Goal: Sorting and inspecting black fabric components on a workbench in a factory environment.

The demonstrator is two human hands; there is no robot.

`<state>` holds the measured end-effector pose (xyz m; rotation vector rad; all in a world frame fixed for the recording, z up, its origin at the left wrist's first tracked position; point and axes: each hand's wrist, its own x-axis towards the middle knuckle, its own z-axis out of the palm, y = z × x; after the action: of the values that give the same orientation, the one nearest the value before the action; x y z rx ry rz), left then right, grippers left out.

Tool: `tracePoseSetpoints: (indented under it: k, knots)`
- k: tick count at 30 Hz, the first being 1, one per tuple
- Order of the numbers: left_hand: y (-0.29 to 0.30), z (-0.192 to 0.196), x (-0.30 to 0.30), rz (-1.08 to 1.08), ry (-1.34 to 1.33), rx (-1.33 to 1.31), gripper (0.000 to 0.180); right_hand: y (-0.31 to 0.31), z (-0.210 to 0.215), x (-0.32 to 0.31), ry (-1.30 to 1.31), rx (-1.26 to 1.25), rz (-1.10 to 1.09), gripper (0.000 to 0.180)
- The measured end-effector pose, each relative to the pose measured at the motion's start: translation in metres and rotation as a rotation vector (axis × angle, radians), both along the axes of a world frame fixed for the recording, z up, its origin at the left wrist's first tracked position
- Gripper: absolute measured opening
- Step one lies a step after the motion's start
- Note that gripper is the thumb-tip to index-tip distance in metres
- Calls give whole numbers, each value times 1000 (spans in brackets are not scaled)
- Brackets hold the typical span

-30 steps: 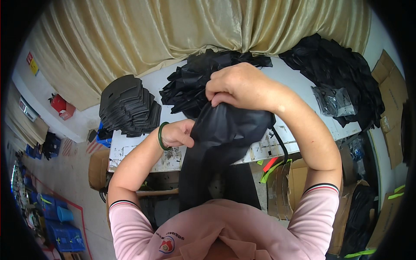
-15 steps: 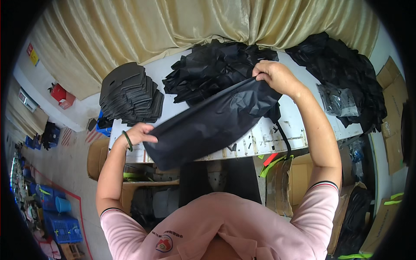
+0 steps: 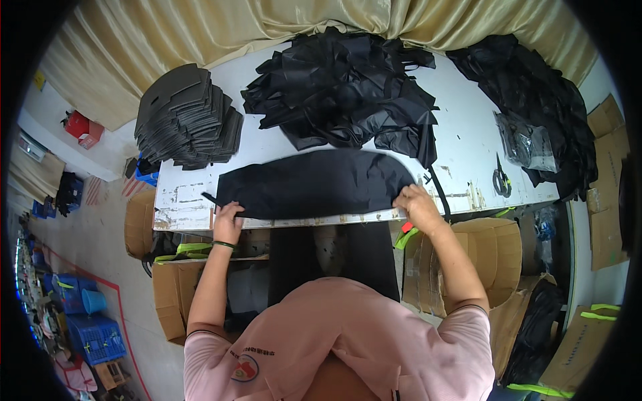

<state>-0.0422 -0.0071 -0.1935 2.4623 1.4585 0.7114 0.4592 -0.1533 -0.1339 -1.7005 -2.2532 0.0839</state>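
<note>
A long black fabric piece [image 3: 314, 184] lies flat along the front edge of the white table [image 3: 461, 157]; its right end is rounded. My left hand [image 3: 229, 222] pinches its near left corner, where a short black strip [image 3: 211, 199] sticks out. At the near right end my right hand [image 3: 416, 202] has its fingers closed on the fabric edge. Just beyond the piece rises a heap of crumpled black fabric [image 3: 341, 93], with a thin black strap hanging from its right side over the table edge.
Stacked dark grey shaped panels [image 3: 190, 117] stand at the back left. To the right are scissors [image 3: 501, 180], a clear plastic bag [image 3: 528, 144] and another black fabric pile [image 3: 535, 100]. Open cardboard boxes [image 3: 481, 254] sit below the table. Blue crates [image 3: 97, 334] stand on the floor at far left.
Both hands have come down and nearer to me, laying the black fabric piece from the air onto the table. The scissors on the right have come into sight.
</note>
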Motion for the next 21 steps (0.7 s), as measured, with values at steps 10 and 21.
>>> tracePoseSetpoints:
  k: [10,21]
  knots:
    - [-19,-4,-3,80,-636,-300,38,8,-25,-85,-66,-286,139,83]
    - [-46,101,92,-508,-155,130,39,120,60,-200,1183,-576,330,36]
